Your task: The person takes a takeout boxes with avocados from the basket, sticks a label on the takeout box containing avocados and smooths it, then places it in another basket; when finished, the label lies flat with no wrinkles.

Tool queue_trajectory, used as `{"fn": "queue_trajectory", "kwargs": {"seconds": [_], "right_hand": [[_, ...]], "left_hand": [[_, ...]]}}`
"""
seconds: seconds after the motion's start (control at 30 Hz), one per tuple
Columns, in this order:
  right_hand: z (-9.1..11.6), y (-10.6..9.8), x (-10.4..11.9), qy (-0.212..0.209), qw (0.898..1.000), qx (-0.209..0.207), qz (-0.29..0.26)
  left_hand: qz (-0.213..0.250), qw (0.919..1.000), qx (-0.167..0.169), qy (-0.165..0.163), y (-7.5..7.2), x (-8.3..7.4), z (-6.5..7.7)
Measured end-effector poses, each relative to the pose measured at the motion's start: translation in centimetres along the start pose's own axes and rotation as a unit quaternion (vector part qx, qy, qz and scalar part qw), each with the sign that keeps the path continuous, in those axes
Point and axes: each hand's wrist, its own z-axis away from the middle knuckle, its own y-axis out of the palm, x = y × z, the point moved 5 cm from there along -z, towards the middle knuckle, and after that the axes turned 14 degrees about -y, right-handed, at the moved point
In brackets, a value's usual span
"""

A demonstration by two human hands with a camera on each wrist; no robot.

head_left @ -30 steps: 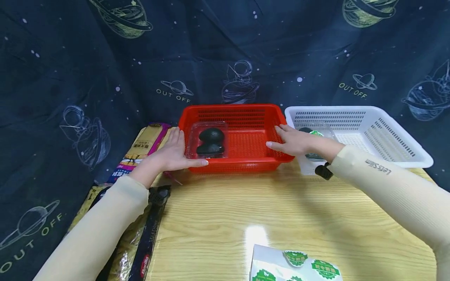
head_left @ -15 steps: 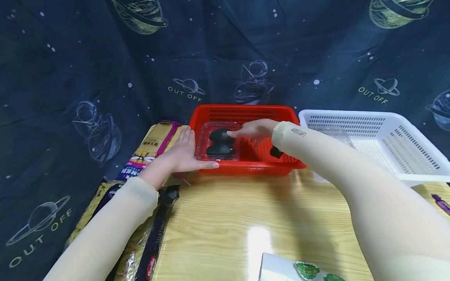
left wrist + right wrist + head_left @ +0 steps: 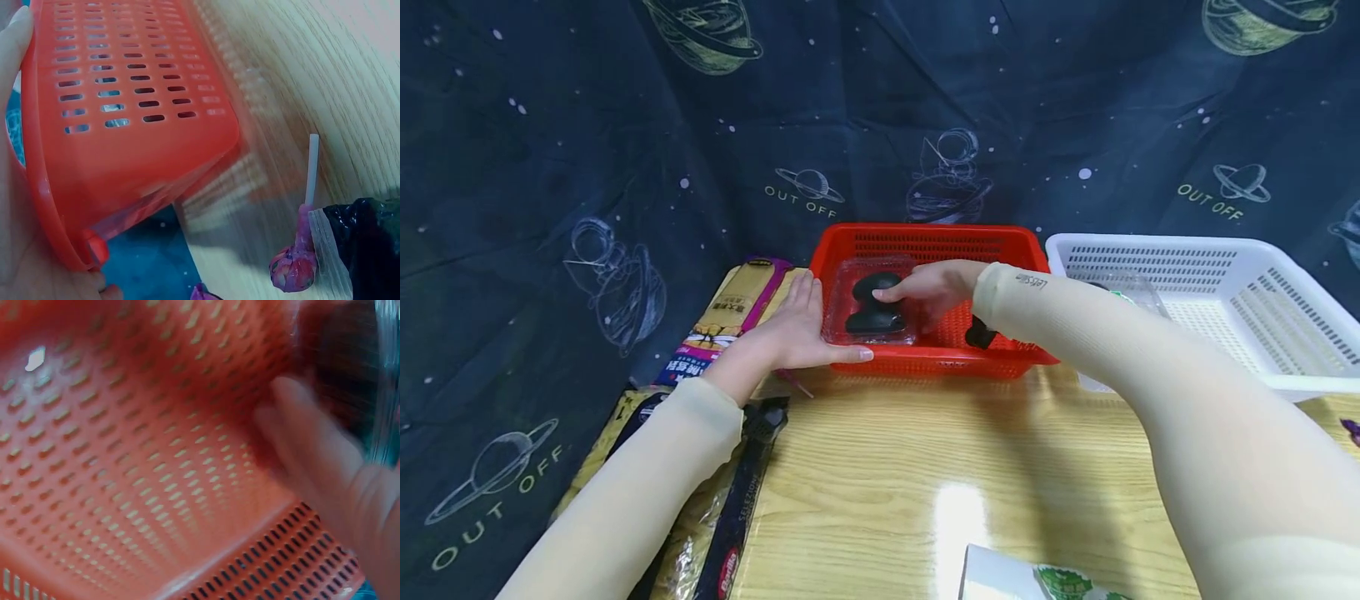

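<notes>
A red plastic basket (image 3: 962, 358) stands at the back of the table. Inside its left half lies a clear plastic box (image 3: 838, 312) with two dark, oval, avocado-like fruits (image 3: 874, 322). My left hand (image 3: 782, 333) rests at the basket's left front corner, fingers straight along the side and thumb along the front rim. My right hand (image 3: 936, 287) reaches into the basket, its thumb over the box and its fingers down beside the box's right side. In the right wrist view the fingers (image 3: 312, 431) look blurred and fairly straight next to the box.
To the right stands a white basket (image 3: 1285, 317) with another clear box (image 3: 1142, 296). Pasta bags (image 3: 730, 304) lie along the left. A white box with green labels (image 3: 1000, 575) sits at the front edge. A purple-wrapped lollipop (image 3: 294, 269) lies beside the red basket.
My right hand has left the red basket's right rim and moved left into the basket, over the box of fruits. My left hand stays at its corner. The head view has turned slightly right.
</notes>
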Motion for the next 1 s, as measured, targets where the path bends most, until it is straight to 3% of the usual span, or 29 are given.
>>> {"fn": "queue_trajectory", "kwargs": {"seconds": [0.13,0.43,0.7,0.83,1.0], "right_hand": [[0.2,0.4,0.5,-0.007,0.999,-0.013,-0.039],[1.6,0.3,2.3,-0.022,0.996,-0.081,0.009],[3.0,-0.5,3.0,-0.062,0.992,-0.100,0.055],[5.8,-1.7,3.7,-0.105,0.986,-0.123,0.031],[11.7,-2.2,4.4,-0.171,0.975,-0.140,0.000]], "left_hand": [[0.007,1.0000,0.000,-0.003,0.1,0.1,0.2],[0.002,1.0000,0.004,-0.008,0.0,0.0,0.1],[0.002,1.0000,0.004,-0.003,-0.1,-0.6,-0.1],[0.013,0.9999,0.001,0.004,0.0,-0.8,-0.1],[0.009,0.9999,0.000,0.008,-0.2,-0.4,0.1]]}}
